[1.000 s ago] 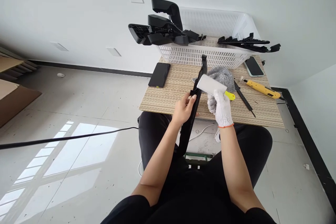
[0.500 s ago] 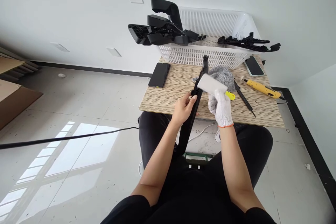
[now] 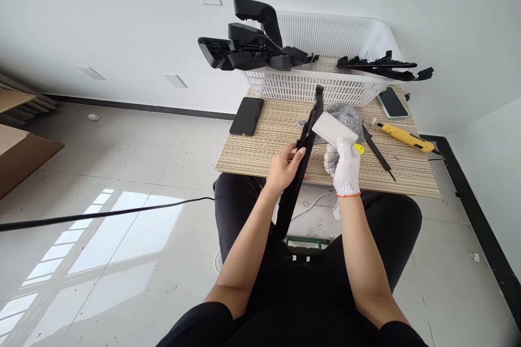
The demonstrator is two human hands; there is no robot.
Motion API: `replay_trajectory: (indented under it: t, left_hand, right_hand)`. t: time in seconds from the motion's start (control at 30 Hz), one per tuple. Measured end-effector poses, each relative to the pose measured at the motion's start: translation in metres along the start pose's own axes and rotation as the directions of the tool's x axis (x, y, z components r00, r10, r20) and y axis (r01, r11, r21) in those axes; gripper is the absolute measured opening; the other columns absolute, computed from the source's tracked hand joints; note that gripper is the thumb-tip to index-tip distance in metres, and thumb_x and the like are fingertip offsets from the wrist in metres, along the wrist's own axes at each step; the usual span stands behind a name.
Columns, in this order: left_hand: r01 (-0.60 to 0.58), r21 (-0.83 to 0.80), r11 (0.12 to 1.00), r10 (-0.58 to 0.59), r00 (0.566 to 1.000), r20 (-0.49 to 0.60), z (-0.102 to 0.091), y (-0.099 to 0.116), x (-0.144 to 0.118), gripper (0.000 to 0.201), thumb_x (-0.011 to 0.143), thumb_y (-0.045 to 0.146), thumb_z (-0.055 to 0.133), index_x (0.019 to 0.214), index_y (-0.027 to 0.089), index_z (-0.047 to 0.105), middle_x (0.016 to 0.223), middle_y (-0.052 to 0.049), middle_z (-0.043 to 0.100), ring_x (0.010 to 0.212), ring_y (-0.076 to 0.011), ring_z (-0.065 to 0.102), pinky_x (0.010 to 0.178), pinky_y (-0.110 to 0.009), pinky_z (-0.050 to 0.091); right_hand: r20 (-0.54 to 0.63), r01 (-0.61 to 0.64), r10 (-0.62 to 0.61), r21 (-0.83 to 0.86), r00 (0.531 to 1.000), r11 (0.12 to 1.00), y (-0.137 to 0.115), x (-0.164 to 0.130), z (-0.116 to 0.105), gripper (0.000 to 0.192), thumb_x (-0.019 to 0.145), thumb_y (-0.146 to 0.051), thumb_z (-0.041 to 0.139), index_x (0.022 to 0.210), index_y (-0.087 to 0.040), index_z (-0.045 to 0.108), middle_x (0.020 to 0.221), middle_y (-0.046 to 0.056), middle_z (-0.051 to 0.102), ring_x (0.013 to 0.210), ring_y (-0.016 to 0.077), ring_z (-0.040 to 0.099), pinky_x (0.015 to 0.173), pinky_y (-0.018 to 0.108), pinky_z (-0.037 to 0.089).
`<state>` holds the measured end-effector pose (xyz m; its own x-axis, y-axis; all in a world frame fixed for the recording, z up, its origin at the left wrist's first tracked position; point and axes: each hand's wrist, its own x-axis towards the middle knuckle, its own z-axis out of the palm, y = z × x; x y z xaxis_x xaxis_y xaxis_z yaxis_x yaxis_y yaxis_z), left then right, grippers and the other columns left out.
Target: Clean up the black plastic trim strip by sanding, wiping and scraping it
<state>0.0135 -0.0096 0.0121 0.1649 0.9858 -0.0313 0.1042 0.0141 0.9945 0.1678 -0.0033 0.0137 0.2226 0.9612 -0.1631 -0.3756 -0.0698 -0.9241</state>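
My bare left hand [image 3: 285,168] is closed around the middle of a long black plastic trim piece [image 3: 292,195], which slants up from my lap past the table edge. My right hand [image 3: 342,165], in a white knit glove with an orange cuff, grips a flat white rectangular pad [image 3: 334,128], perhaps a sanding block or sheet. The pad's left end is close beside the trim piece's upper part; whether they touch I cannot tell. Behind the pad lies a crumpled grey cloth or glove [image 3: 345,114]. A yellow handle end [image 3: 359,148] shows just behind my gloved hand.
A white plastic basket [image 3: 309,87] at the table's back holds several black plastic parts [image 3: 254,49] jutting over its rim. On the wood-grain table [image 3: 244,157] lie a black phone [image 3: 246,116], another phone [image 3: 393,102], a black slim tool [image 3: 379,153] and a yellow corded rotary tool [image 3: 408,136].
My right hand has shifted the white pad slightly to the right, away from the trim piece. My left hand and the trim piece have stayed in place.
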Motion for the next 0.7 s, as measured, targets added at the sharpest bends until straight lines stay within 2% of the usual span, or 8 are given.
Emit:
replay_trajectory:
  t: [0.13, 0.27, 0.37, 0.47, 0.6, 0.7]
  left_hand:
    - [0.001, 0.036, 0.999, -0.001, 1.000, 0.009, 0.0004, -0.0018, -0.0001, 0.044, 0.089, 0.059, 0.055, 0.110, 0.020, 0.059, 0.063, 0.004, 0.058, 0.047, -0.0163, 0.068, 0.038, -0.020, 0.045]
    - [0.007, -0.025, 1.000, -0.007, 1.000, 0.013, -0.0004, -0.0023, 0.0002, 0.042, 0.089, 0.058, 0.055, 0.109, 0.020, 0.059, 0.066, 0.004, 0.058, 0.047, -0.0153, 0.067, 0.040, -0.021, 0.048]
    - [-0.009, -0.013, 1.000, 0.009, 1.000, 0.014, -0.0007, -0.0016, -0.0003, 0.041, 0.089, 0.058, 0.054, 0.103, 0.020, 0.059, 0.063, 0.004, 0.057, 0.047, -0.0157, 0.067, 0.038, -0.020, 0.046]
    - [0.002, 0.034, 0.999, -0.002, 1.000, 0.009, 0.0004, -0.0015, -0.0010, 0.043, 0.089, 0.059, 0.054, 0.106, 0.020, 0.059, 0.065, 0.003, 0.060, 0.048, -0.0163, 0.068, 0.039, -0.020, 0.046]
    - [0.007, 0.059, 0.998, -0.007, 1.000, 0.006, 0.0018, -0.0029, -0.0005, 0.047, 0.090, 0.059, 0.053, 0.115, 0.020, 0.060, 0.066, 0.002, 0.060, 0.049, -0.0169, 0.069, 0.040, -0.021, 0.048]
    - [0.009, 0.065, 0.998, -0.009, 1.000, 0.009, 0.0018, -0.0039, 0.0001, 0.049, 0.090, 0.059, 0.053, 0.118, 0.020, 0.059, 0.067, 0.002, 0.061, 0.049, -0.0167, 0.069, 0.041, -0.021, 0.049]
  right_hand:
    - [0.060, -0.062, 0.065, -0.053, 0.996, 0.997, 0.0001, 0.0005, -0.0001, 0.041, 0.073, -0.056, 0.074, 0.072, -0.021, 0.053, 0.059, -0.002, 0.053, 0.042, 0.0064, 0.040, 0.031, 0.016, 0.026]
    - [-0.030, -0.001, 0.002, 0.008, 1.000, 1.000, 0.0005, 0.0013, -0.0009, 0.039, 0.078, -0.058, 0.067, 0.075, -0.023, 0.051, 0.060, -0.005, 0.050, 0.042, 0.0051, 0.038, 0.032, 0.015, 0.026]
    - [0.038, -0.048, 0.049, -0.039, 0.998, 0.998, 0.0006, 0.0000, -0.0006, 0.039, 0.075, -0.056, 0.071, 0.072, -0.021, 0.052, 0.059, -0.004, 0.050, 0.042, 0.0052, 0.039, 0.032, 0.015, 0.026]
    - [0.077, -0.068, 0.076, -0.104, 0.994, 0.992, -0.0005, -0.0015, 0.0010, 0.039, 0.074, -0.054, 0.072, 0.073, -0.019, 0.055, 0.059, -0.003, 0.053, 0.042, 0.0061, 0.043, 0.032, 0.016, 0.027]
    - [-0.004, 0.004, -0.004, -0.132, 1.000, 0.991, -0.0034, 0.0004, 0.0026, 0.032, 0.080, -0.049, 0.068, 0.089, -0.021, 0.058, 0.066, -0.003, 0.060, 0.040, 0.0052, 0.045, 0.030, 0.015, 0.026]
    - [-0.126, 0.083, -0.101, -0.143, 0.987, 0.986, -0.0039, 0.0022, 0.0020, 0.029, 0.082, -0.045, 0.065, 0.098, -0.023, 0.058, 0.068, -0.005, 0.061, 0.038, 0.0039, 0.045, 0.029, 0.015, 0.023]
